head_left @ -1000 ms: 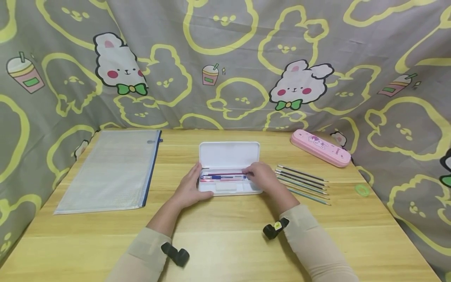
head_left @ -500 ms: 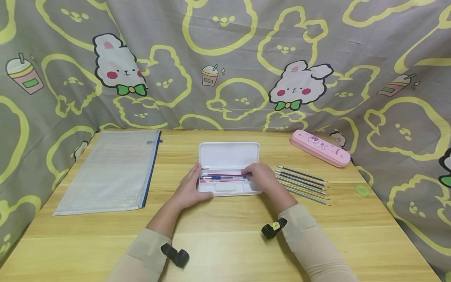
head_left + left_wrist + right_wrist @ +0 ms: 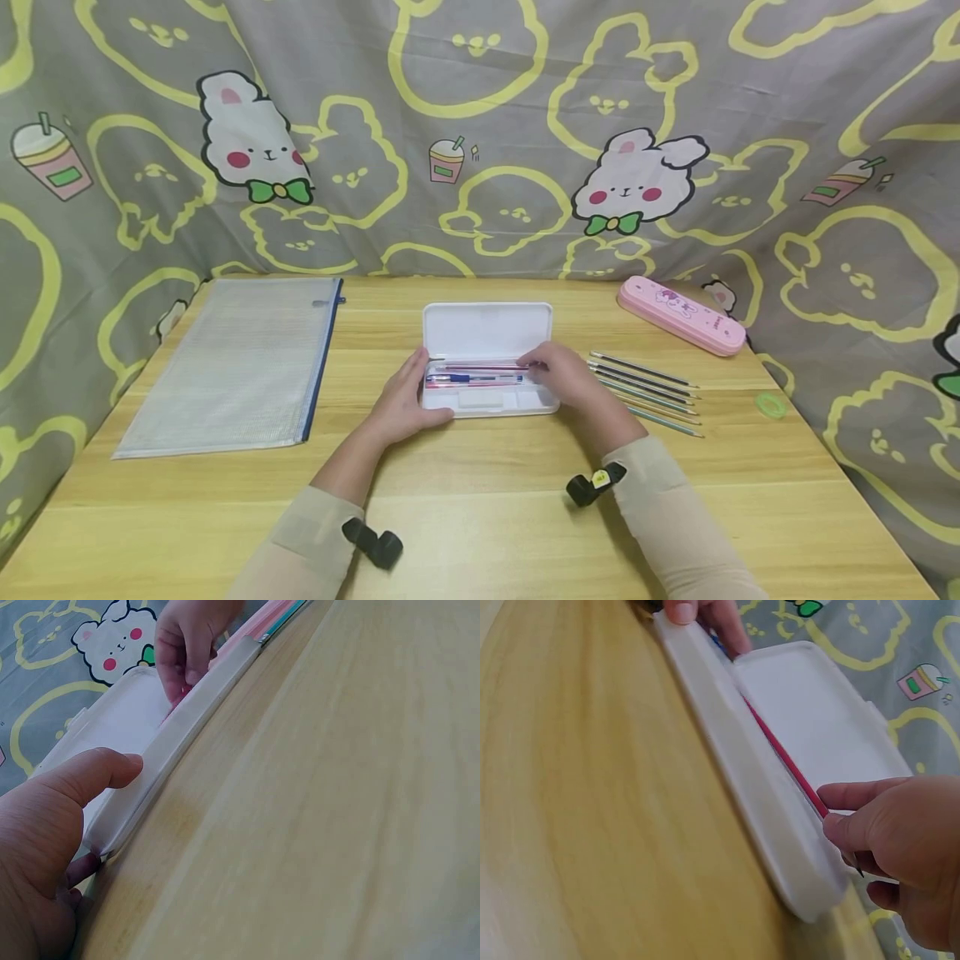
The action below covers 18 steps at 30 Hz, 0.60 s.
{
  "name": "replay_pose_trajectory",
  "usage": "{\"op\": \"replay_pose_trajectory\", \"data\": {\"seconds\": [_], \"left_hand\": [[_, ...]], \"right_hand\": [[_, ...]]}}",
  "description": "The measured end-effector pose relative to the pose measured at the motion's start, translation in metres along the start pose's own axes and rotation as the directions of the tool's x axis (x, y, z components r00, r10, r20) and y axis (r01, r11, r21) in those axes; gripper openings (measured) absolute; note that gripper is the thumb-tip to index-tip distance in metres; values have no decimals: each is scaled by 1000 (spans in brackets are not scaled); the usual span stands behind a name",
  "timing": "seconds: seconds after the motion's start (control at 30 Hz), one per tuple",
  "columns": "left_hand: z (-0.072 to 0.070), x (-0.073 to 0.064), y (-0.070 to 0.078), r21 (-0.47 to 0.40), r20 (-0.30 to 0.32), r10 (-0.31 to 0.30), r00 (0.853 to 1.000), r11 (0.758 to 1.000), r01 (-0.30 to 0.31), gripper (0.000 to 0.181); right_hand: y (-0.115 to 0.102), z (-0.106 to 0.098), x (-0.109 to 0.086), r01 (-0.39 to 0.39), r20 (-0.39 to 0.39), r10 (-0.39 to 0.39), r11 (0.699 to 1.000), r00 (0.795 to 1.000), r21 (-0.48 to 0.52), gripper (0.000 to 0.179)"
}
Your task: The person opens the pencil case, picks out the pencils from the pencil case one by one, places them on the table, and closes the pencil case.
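A white pencil case [image 3: 487, 329] lies on the table with its lid raised at the back. My left hand [image 3: 401, 400] holds its left end, thumb over the front wall and fingers behind. With thumb and forefinger, my right hand [image 3: 558, 377] pinches a red pencil [image 3: 789, 763] near its dark point, at the right end of the case. The pencil runs lengthwise along the case, close over the tray. Inside lie a blue-capped clear pen [image 3: 457, 378] and a small white block [image 3: 480, 399]. The right hand hides the tray's back right corner.
Several pencils [image 3: 652, 383] lie side by side to the right of the case. Behind them sits a pink pencil case [image 3: 682, 315], lid down. A green ring [image 3: 771, 405] is near the right edge. A mesh zip pouch [image 3: 232, 367] lies flat at left.
My right hand has shifted slightly up and to the right with the red pencil, which now shows apart from the blue-capped pen. The left hand stays on the case.
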<state>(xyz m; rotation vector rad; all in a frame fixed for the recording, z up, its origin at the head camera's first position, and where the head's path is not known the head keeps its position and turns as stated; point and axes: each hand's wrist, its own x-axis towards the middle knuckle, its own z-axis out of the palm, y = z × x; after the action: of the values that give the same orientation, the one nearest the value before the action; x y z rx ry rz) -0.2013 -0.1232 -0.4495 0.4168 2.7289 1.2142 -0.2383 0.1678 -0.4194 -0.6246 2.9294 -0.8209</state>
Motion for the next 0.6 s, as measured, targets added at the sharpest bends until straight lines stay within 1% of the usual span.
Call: {"op": "replay_pose_trajectory", "data": {"seconds": [0.17, 0.27, 0.33, 0.43, 0.6], "left_hand": [[0, 0, 0, 2, -3, 9, 1000, 1000, -9, 113], [-1, 0, 0, 4, -4, 14, 1000, 1000, -14, 113], [-1, 0, 0, 4, -3, 15, 1000, 1000, -15, 113], [-1, 0, 0, 5, -1, 15, 1000, 1000, -15, 113], [-1, 1, 0, 6, 2, 8, 1000, 1000, -8, 113]], "right_hand": [[4, -14, -12, 10, -34, -8, 997, 999, 74, 25], [10, -22, -22, 19, -62, -13, 995, 998, 97, 25], [15, -28, -30, 25, -78, -18, 996, 997, 90, 25], [23, -37, -43, -4, -84, 10, 998, 996, 65, 25], [38, -50, -70, -92, -86, 96, 994, 992, 52, 24]]}}
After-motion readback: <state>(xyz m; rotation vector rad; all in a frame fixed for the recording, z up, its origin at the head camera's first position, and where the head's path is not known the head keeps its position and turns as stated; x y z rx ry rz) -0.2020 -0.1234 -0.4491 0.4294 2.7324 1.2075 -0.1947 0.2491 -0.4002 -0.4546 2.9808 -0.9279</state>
